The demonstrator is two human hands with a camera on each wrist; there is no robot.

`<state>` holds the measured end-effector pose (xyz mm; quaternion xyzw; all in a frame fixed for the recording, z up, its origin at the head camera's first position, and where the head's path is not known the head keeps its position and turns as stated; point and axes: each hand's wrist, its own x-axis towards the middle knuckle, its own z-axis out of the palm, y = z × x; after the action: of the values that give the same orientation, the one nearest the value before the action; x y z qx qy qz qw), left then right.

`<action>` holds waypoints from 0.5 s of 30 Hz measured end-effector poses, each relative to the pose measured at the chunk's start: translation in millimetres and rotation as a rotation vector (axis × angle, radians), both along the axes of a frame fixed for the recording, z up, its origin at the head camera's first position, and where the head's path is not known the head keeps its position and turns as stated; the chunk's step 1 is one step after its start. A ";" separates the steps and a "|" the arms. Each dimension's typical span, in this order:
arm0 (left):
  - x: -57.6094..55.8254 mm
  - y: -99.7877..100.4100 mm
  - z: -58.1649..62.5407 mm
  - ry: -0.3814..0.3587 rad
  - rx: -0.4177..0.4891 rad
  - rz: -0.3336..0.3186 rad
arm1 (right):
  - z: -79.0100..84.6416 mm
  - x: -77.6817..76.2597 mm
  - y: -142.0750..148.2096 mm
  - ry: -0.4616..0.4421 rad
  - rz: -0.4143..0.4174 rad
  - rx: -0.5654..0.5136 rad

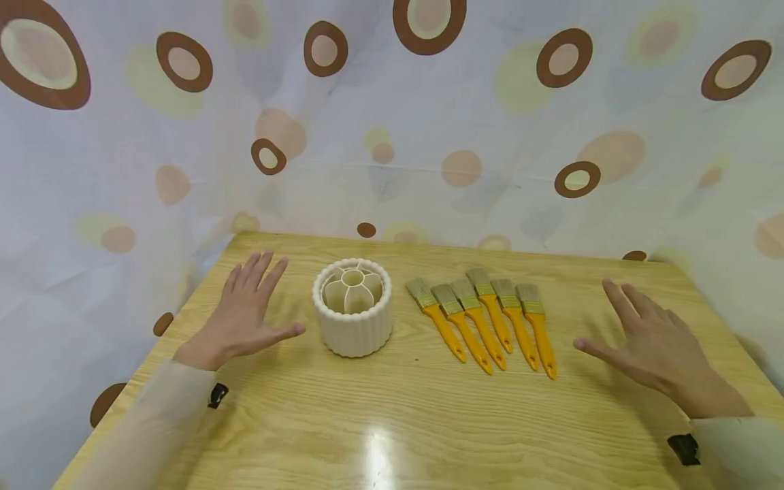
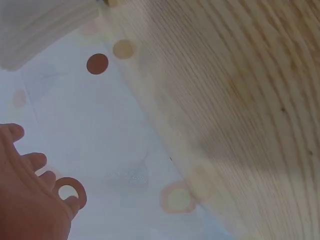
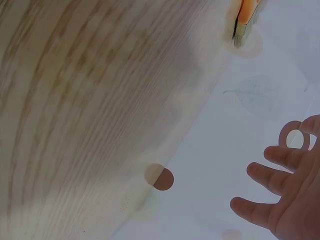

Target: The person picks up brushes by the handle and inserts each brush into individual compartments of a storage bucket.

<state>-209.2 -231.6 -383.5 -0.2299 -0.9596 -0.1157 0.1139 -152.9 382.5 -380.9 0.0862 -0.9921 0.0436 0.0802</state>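
Note:
My left hand [image 1: 245, 316] is held over the left side of the table with its fingers spread, holding nothing. Just right of its thumb stands a cream ribbed round holder [image 1: 355, 333] with petal-shaped compartments around a central tube; part of its ribbed wall [image 2: 40, 35] shows in the left wrist view. Several flat paintbrushes [image 1: 484, 320] with orange handles lie side by side right of the holder, bristles toward the back. Over the right side my right hand [image 1: 658, 350] is spread, nothing in it, its thumb pointing toward the brushes. One brush [image 3: 242, 27] shows at the top of the right wrist view.
The wooden table [image 1: 343, 422] reflects a light near its front. Behind and at both sides hangs a white curtain [image 1: 416, 116] with brown, beige and yellow spots, meeting the table's back edge. Each sleeve has a black piece near the cuff.

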 end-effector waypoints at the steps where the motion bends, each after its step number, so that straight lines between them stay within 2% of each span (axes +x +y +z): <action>1: 0.2 0.7 -0.4 -0.006 0.018 -0.007 | -0.1 -0.4 -0.5 0.001 0.003 -0.001; 6: -1.1 5.8 0.0 -0.018 0.114 -0.057 | -0.2 -1.8 -4.7 0.007 0.008 -0.022; 15: 0.7 16.3 2.9 -0.116 0.275 -0.066 | -1.8 -3.0 -16.7 -0.040 0.002 -0.056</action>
<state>-208.5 -215.3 -380.5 -0.2364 -0.9315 -0.2630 0.0847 -155.9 365.8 -382.7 0.0842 -0.9918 0.0732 0.0629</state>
